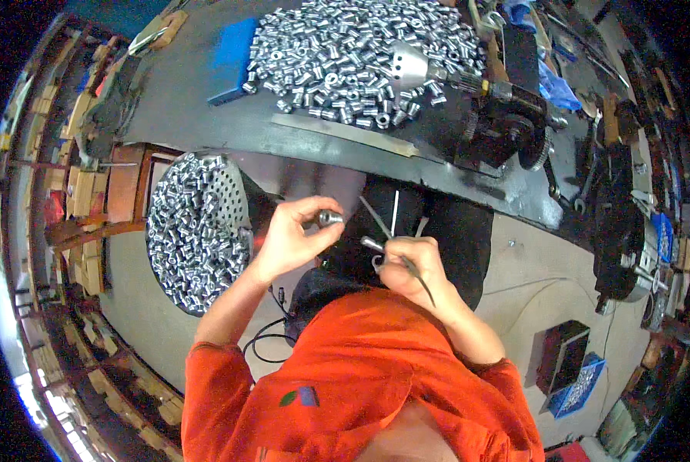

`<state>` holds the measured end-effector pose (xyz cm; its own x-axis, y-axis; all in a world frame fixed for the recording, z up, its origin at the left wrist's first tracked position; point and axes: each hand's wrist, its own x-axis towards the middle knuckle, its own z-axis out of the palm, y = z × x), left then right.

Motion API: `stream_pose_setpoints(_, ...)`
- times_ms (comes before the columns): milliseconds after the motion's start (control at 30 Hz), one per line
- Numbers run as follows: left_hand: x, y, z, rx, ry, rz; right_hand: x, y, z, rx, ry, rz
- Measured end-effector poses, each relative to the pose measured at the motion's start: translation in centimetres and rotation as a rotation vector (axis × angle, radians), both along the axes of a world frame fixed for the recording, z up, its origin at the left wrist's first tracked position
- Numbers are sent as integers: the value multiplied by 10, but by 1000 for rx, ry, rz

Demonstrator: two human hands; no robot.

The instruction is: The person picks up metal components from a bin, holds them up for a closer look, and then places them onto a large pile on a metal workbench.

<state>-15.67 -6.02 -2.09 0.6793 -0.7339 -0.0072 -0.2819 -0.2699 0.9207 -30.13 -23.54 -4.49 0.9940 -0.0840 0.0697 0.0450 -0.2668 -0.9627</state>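
My left hand (297, 239) pinches a short, shiny metal bushing (330, 219) between thumb and fingers, its round end turned toward my right hand. Slightly lower and to the right, my right hand (416, 266) is closed around a slim tool (422, 283); its dark, curved tail comes out behind the fingers. A shiny rounded metal piece (372, 244) shows at the front of that hand; whether it belongs to the tool I cannot tell. The two hands are apart, above my dark-clothed lap.
Left of my arm stands a perforated round container (233, 192) heaped with metal bushings. A large pile of similar bushings (360, 58) covers part of the dark bench (175, 115), beside a blue block (234, 61) and a machine (506, 115). On the floor at right is a blue crate (595, 366).
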Motion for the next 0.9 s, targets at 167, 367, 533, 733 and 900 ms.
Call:
stream_pose_setpoints(167, 18, 5, -7, 182, -491, 51, -11, -3, 28, 83, -312, 91)
stream_pose_setpoints(367, 19, 3, -10, 146, -584, 28, -10, 3, 31, 97, -329, 178)
stream_pose_setpoints(533, 13, -1, -5, 176, -719, -106, 6, 6, 18, 162, -132, 199)
stream_pose_setpoints(733, 25, -23, -21, 260, -713, -182, 19, 5, -4, -160, -321, 88)
stream_pose_setpoints(900, 77, -65, -17, 314, -770, -42, -2, -10, 3, -225, -462, -126)
